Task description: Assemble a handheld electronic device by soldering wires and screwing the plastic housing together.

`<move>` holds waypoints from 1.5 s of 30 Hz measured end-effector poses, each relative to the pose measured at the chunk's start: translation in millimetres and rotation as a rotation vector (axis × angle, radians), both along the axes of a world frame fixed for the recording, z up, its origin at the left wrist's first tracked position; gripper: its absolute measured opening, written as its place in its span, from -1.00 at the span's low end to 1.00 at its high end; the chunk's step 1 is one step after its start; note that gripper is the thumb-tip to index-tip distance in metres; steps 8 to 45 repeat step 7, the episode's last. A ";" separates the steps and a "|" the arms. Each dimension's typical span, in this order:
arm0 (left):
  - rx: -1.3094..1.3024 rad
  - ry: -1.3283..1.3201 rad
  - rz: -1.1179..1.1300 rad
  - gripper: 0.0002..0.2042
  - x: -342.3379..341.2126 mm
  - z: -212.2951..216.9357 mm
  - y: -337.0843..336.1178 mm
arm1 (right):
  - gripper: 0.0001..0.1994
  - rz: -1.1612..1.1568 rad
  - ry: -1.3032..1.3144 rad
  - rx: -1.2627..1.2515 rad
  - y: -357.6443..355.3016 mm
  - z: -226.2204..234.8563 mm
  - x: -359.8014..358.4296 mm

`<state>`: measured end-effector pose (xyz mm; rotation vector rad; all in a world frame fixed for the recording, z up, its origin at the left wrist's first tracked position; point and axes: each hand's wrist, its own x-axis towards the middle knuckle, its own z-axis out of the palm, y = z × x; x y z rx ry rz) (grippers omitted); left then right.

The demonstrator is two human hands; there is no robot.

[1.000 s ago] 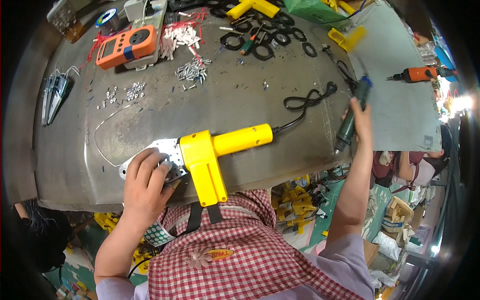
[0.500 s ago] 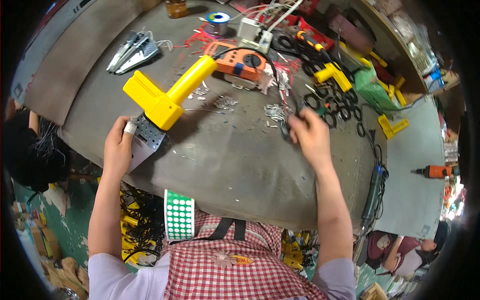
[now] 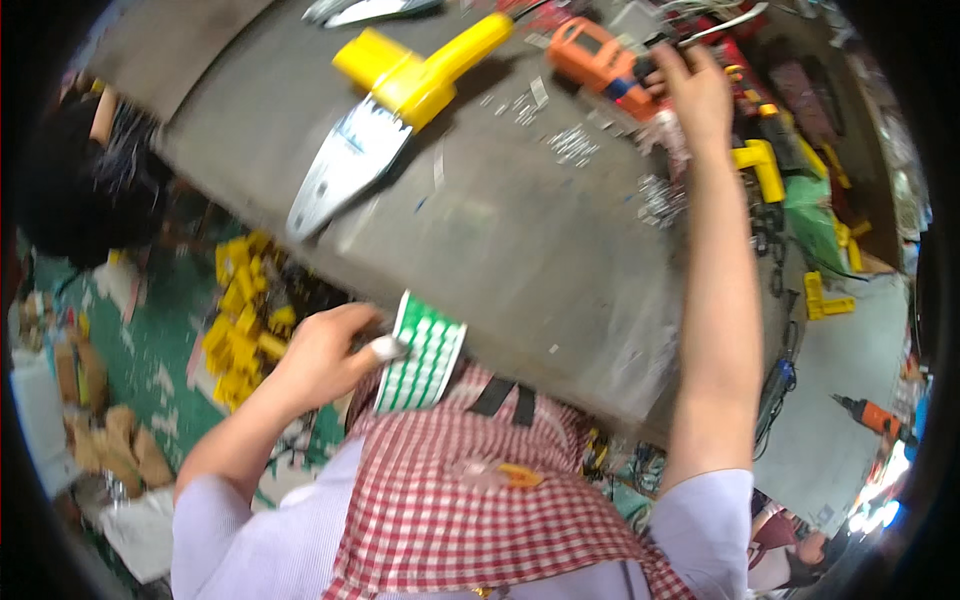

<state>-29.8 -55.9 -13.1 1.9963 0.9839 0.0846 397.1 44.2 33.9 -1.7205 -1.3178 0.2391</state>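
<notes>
My left hand (image 3: pixel 332 358), with a white wrap on one digit, is at the left edge of a sheet of green and white dotted stickers (image 3: pixel 425 355). Its fingers pinch that edge. Further up, my right hand (image 3: pixel 698 95) reaches to an orange multimeter (image 3: pixel 592 65), fingers curled at its dial end; whatever they grip is hidden and blurred. Lying apart from both hands is a tool with a yellow branching plastic handle (image 3: pixel 415 85) and a pointed metal body (image 3: pixel 345 165), its tip toward the table's near edge.
Small metal pieces (image 3: pixel 572 146) lie in heaps on the grey table (image 3: pixel 520 240). Yellow plastic handles (image 3: pixel 240 320) are piled below the left edge. A green bag (image 3: pixel 810 210), a yellow handle part (image 3: pixel 826 297) and an orange screwdriver-like tool (image 3: pixel 880 418) are at the right.
My left hand has let go of the yellow-handled tool, now lying on the table, and come down to the sticker sheet. My right hand has moved up to the multimeter. The view has shifted.
</notes>
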 end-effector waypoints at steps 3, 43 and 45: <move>-0.708 -0.348 0.230 -0.57 17.9 -7.0 -22.1 | -0.75 0.083 0.132 -0.018 4.0 -14.5 49.8; -0.901 -0.448 0.323 -0.53 25.6 -22.5 -26.4 | -0.71 0.108 0.206 -0.095 4.9 -16.8 41.1; -0.901 -0.448 0.323 -0.53 25.6 -22.5 -26.4 | -0.71 0.108 0.206 -0.095 4.9 -16.8 41.1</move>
